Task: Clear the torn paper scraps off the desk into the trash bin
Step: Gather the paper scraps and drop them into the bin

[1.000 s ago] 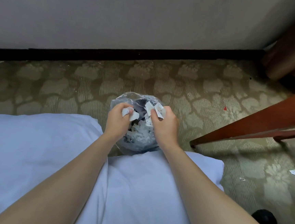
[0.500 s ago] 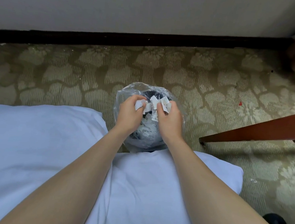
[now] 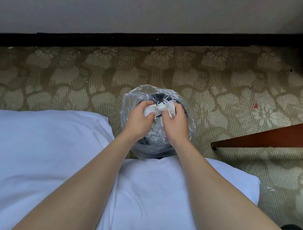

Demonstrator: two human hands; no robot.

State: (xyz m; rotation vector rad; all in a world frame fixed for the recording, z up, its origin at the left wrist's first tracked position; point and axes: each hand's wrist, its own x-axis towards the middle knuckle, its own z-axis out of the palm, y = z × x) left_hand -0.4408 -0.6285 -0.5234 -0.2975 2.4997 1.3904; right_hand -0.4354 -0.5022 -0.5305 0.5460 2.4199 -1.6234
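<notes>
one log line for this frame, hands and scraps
left hand: grips paper scraps | right hand: grips paper scraps | both: over trash bin, lined, scraps inside | carpet: stray scrap

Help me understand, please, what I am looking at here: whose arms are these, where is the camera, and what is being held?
There is no machine here. These are a person's two bare arms, filmed by a wide-angle camera worn on the head, looking forward and down.

The left hand and the right hand each grip a bunch of torn paper scraps. Both hands are directly above the trash bin, a dark bin with a clear plastic liner that already has scraps in it.

The bin stands on a patterned carpet. White fabric fills the foreground, and a wooden furniture edge comes in from the right. One stray scrap lies on the carpet.
</notes>
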